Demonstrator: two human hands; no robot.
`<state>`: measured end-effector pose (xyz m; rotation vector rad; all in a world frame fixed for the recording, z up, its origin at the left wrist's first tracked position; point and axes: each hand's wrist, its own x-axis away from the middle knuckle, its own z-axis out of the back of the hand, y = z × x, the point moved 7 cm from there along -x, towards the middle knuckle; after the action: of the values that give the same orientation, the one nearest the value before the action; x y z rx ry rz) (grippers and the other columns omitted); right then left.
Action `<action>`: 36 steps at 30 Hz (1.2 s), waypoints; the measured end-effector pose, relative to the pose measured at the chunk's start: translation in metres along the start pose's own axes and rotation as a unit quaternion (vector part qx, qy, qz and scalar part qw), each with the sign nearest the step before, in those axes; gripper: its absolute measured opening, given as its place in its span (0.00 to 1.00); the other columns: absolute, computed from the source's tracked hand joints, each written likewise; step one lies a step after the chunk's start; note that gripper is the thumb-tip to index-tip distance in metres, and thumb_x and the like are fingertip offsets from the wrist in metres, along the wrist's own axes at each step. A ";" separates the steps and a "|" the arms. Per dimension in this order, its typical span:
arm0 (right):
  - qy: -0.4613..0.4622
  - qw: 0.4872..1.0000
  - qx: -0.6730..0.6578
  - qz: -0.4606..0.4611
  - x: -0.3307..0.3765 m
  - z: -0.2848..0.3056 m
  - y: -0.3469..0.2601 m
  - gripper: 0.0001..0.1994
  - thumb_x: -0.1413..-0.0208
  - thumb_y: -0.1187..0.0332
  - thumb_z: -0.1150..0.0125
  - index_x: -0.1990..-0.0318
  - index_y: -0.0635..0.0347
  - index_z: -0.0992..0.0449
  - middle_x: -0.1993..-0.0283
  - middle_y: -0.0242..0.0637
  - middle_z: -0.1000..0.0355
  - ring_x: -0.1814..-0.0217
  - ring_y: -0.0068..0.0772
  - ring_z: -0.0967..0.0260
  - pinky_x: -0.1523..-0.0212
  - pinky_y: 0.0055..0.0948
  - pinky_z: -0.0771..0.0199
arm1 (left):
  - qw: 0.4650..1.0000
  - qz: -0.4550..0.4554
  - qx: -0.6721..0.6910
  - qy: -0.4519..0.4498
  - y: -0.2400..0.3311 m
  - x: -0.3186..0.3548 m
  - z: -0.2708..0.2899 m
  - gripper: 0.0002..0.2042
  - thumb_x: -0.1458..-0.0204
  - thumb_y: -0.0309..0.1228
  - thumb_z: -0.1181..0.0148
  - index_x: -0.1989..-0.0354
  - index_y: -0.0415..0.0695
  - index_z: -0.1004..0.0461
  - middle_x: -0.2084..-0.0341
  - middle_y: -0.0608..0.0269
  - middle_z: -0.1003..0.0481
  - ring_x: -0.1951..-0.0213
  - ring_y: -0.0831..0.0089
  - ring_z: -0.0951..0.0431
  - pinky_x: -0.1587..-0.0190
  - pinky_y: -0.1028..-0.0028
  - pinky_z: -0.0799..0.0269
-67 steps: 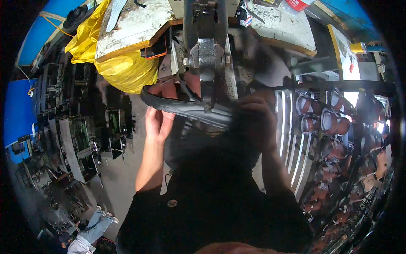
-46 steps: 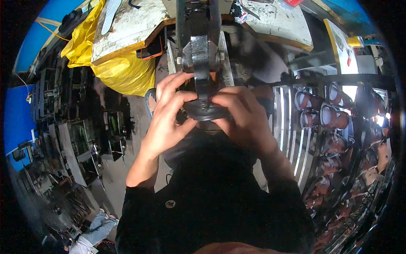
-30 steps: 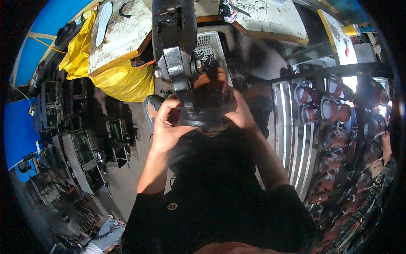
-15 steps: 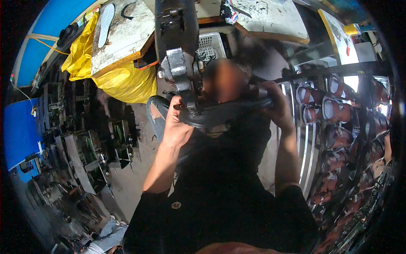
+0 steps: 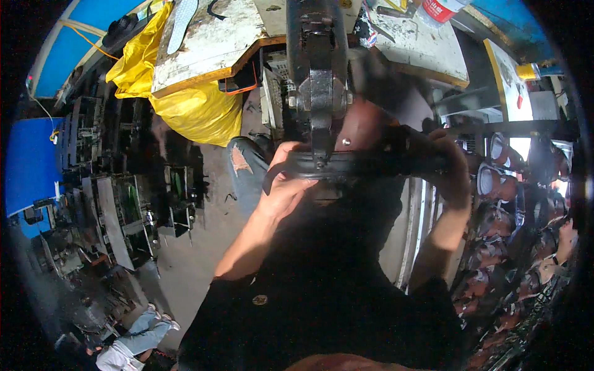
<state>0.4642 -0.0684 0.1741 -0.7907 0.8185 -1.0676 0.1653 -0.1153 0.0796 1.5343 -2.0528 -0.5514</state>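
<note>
A long dark shoe sole (image 5: pixel 352 166) lies flat across the middle of the picture, held up under the tip of a tall grey metal machine (image 5: pixel 317 74). The tip of the machine touches the top of the sole near its middle.

The left hand (image 5: pixel 286 188) holds the left end of the sole. Its fingers (image 5: pixel 291 151) are curled over the top edge and its thumb is below, so the hand is closed on the sole. The right hand (image 5: pixel 450 168) holds the right end. Its fingers wrap around that end too, closed tight.

Behind the machine is a worn white table (image 5: pixel 213 46) with a brown edge. A long pale sole shape (image 5: pixel 180 23) lies on it. A big yellow plastic bag (image 5: pixel 189 105) hangs down from the table on the left. At the top right stands a red and white can (image 5: pixel 438 8); it is cut off by the edge. Further right is a flat white board with a yellow rim (image 5: pixel 508 83) and small red marks on it.

On the right is a rack of many dark and reddish shoes (image 5: pixel 513 247), row over row. On the left are blue walls (image 5: pixel 28 157) and dark metal frames (image 5: pixel 117 204) standing on a grey floor (image 5: pixel 179 272). At the bottom left a person's legs in light jeans (image 5: pixel 130 337) show on the floor. The one who works wears a black top (image 5: pixel 322 297).
</note>
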 end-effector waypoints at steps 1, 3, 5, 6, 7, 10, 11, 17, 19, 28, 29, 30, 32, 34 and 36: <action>-0.008 1.000 -0.001 0.015 0.004 -0.001 0.012 0.24 0.67 0.77 0.25 0.58 0.59 0.28 0.55 0.39 0.29 0.53 0.36 0.30 0.52 0.31 0.30 | 0.999 -0.015 -0.037 0.002 0.002 -0.001 -0.003 0.30 0.56 0.12 0.36 0.44 0.43 0.37 0.53 0.60 0.28 0.51 0.69 0.25 0.46 0.68 0.28; -0.018 0.999 -0.004 0.036 0.017 -0.004 0.034 0.26 0.64 0.76 0.25 0.54 0.59 0.29 0.50 0.39 0.31 0.48 0.37 0.31 0.48 0.31 0.31 | 0.993 -0.033 -0.113 0.003 0.003 -0.003 -0.006 0.28 0.55 0.14 0.35 0.44 0.42 0.36 0.54 0.60 0.27 0.51 0.70 0.25 0.47 0.68 0.27; 0.034 0.999 -0.034 -0.006 0.032 -0.008 0.050 0.27 0.60 0.71 0.24 0.51 0.60 0.29 0.48 0.39 0.31 0.46 0.37 0.33 0.44 0.34 0.33 | 0.978 -0.059 -0.196 -0.030 0.005 -0.005 -0.009 0.26 0.55 0.16 0.33 0.46 0.41 0.34 0.49 0.55 0.27 0.47 0.67 0.26 0.44 0.66 0.29; 0.054 0.995 -0.069 -0.042 0.039 -0.010 0.059 0.27 0.59 0.69 0.24 0.50 0.61 0.29 0.48 0.40 0.31 0.45 0.37 0.33 0.43 0.35 0.33 | 0.970 -0.090 -0.221 -0.054 0.008 -0.010 -0.018 0.26 0.55 0.16 0.33 0.46 0.41 0.33 0.47 0.53 0.27 0.46 0.66 0.26 0.44 0.66 0.29; 0.075 0.989 -0.103 -0.078 0.045 -0.011 0.068 0.27 0.58 0.67 0.24 0.49 0.61 0.29 0.47 0.40 0.31 0.45 0.36 0.33 0.43 0.35 0.33 | 0.959 -0.121 -0.244 -0.078 0.011 -0.012 -0.028 0.25 0.55 0.16 0.32 0.47 0.40 0.33 0.46 0.51 0.28 0.45 0.65 0.27 0.43 0.66 0.29; 0.084 0.987 -0.127 -0.045 0.055 -0.009 0.070 0.29 0.57 0.62 0.24 0.48 0.63 0.29 0.47 0.40 0.31 0.45 0.35 0.33 0.42 0.35 0.34 | 0.963 -0.069 -0.244 -0.088 0.011 -0.013 -0.034 0.24 0.54 0.18 0.31 0.48 0.40 0.32 0.42 0.48 0.30 0.42 0.62 0.29 0.41 0.63 0.31; 0.083 0.989 -0.113 -0.045 0.054 -0.008 0.069 0.29 0.57 0.62 0.24 0.49 0.63 0.29 0.47 0.40 0.30 0.45 0.35 0.33 0.42 0.35 0.34 | 0.959 -0.056 -0.265 -0.082 0.011 -0.013 -0.033 0.24 0.54 0.19 0.31 0.48 0.40 0.32 0.43 0.48 0.30 0.42 0.62 0.29 0.41 0.63 0.31; 0.048 0.997 -0.025 0.050 0.032 0.002 0.031 0.25 0.63 0.79 0.27 0.53 0.61 0.26 0.49 0.42 0.29 0.46 0.40 0.30 0.47 0.33 0.30 | 0.987 -0.059 -0.127 -0.074 0.001 -0.013 -0.024 0.25 0.54 0.20 0.31 0.46 0.42 0.33 0.42 0.42 0.32 0.39 0.55 0.31 0.40 0.59 0.31; 0.046 0.998 -0.014 0.040 0.029 0.006 0.026 0.25 0.63 0.79 0.27 0.53 0.61 0.26 0.49 0.43 0.30 0.47 0.39 0.30 0.48 0.32 0.29 | 0.994 -0.037 -0.095 -0.043 -0.004 -0.010 -0.017 0.25 0.54 0.20 0.31 0.46 0.42 0.33 0.42 0.42 0.32 0.39 0.55 0.31 0.39 0.59 0.31; 0.034 0.998 0.039 0.031 0.029 0.024 0.019 0.25 0.62 0.78 0.26 0.52 0.60 0.28 0.48 0.44 0.30 0.47 0.39 0.30 0.54 0.30 0.26 | 0.996 -0.015 -0.086 -0.036 -0.008 -0.010 -0.016 0.24 0.54 0.20 0.31 0.47 0.42 0.32 0.41 0.41 0.34 0.39 0.54 0.31 0.41 0.60 0.29; 0.038 0.998 0.028 0.037 0.029 0.024 0.017 0.25 0.62 0.78 0.26 0.52 0.60 0.27 0.48 0.44 0.30 0.47 0.39 0.30 0.54 0.30 0.26 | 0.995 -0.010 -0.090 -0.033 -0.007 -0.010 -0.017 0.24 0.54 0.20 0.32 0.47 0.42 0.32 0.40 0.41 0.34 0.39 0.54 0.31 0.42 0.60 0.29; 0.043 0.998 0.017 0.042 0.028 0.022 0.015 0.25 0.63 0.79 0.26 0.53 0.60 0.27 0.48 0.44 0.30 0.47 0.39 0.30 0.54 0.30 0.26 | 0.996 -0.002 -0.088 -0.027 -0.007 -0.010 -0.017 0.24 0.54 0.20 0.32 0.47 0.43 0.32 0.40 0.41 0.35 0.39 0.54 0.31 0.42 0.60 0.29; 0.046 0.997 0.034 0.055 0.028 0.020 0.012 0.25 0.64 0.78 0.26 0.53 0.60 0.27 0.48 0.43 0.29 0.47 0.39 0.29 0.53 0.30 0.27 | 0.997 -0.003 -0.074 -0.022 -0.008 -0.009 -0.015 0.24 0.53 0.20 0.32 0.47 0.43 0.32 0.40 0.41 0.35 0.40 0.54 0.31 0.42 0.60 0.28; 0.040 0.993 0.088 0.068 0.024 0.019 0.006 0.26 0.65 0.78 0.26 0.53 0.60 0.27 0.48 0.43 0.29 0.47 0.39 0.29 0.53 0.31 0.27 | 0.998 -0.016 -0.053 -0.020 -0.009 -0.011 -0.011 0.24 0.53 0.20 0.32 0.46 0.42 0.33 0.40 0.41 0.35 0.40 0.55 0.31 0.42 0.60 0.28; 0.049 0.996 0.047 0.056 0.021 0.018 0.007 0.25 0.65 0.78 0.26 0.54 0.60 0.27 0.49 0.43 0.28 0.48 0.40 0.29 0.53 0.32 0.27 | 0.999 -0.019 -0.036 -0.008 -0.011 -0.008 -0.004 0.25 0.52 0.21 0.32 0.45 0.42 0.34 0.41 0.41 0.34 0.41 0.56 0.30 0.42 0.60 0.28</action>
<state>0.4882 -0.0840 0.1725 -0.6095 0.8787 -1.0433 0.1774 -0.1104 0.0748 1.5352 -1.9965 -0.6470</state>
